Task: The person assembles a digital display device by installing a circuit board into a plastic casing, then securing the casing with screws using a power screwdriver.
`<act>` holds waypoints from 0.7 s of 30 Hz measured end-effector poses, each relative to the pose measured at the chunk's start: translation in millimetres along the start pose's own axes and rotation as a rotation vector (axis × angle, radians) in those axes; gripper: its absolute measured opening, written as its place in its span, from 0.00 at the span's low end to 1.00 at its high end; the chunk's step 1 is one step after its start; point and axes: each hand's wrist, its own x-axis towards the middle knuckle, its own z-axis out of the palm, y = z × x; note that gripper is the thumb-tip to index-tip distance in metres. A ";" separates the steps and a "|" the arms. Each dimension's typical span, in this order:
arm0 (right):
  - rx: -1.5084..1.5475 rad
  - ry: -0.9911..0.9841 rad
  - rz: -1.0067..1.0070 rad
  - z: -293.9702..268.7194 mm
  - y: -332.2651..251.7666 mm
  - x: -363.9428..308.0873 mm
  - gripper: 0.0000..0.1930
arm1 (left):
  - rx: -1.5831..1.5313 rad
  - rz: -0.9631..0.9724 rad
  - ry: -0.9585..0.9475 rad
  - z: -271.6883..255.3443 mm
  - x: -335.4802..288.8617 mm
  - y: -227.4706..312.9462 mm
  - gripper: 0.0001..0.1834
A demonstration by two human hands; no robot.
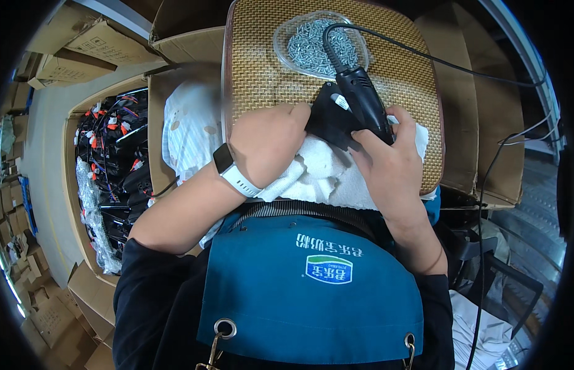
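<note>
A black corded electric screwdriver [365,102] is gripped in my right hand [392,165], its body slanting down from the cord toward my palm. My left hand [265,140], with a white-strapped watch at the wrist, has its fingers closed on the left edge of a flat black plastic part [326,121] bearing a small white label. The screwdriver lies across this part's right side; its tip is hidden by my right hand. Beneath both hands is a crumpled white cloth [318,161]. Just beyond, a clear plastic tub [279,50] holds many small silver screws.
The woven brown mat top [253,68] carries the work. A carton [71,179] of black parts with wires and bubble wrap stands on the left; another open carton [494,123] is on the right. The screwdriver's black cord [435,58] arcs away to the right.
</note>
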 end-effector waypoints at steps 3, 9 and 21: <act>-0.001 0.009 0.002 0.3 0.1 -0.5 0.13 | -0.003 0.092 0.053 6.0 3.3 -4.5 0.10; -0.007 0.048 0.029 -23.0 3.6 -1.2 0.14 | -0.058 0.008 -0.050 -1.3 10.2 -7.4 0.07; -0.239 0.185 0.213 -38.2 80.4 20.5 0.11 | -0.234 0.000 0.003 -45.5 93.2 -14.2 0.09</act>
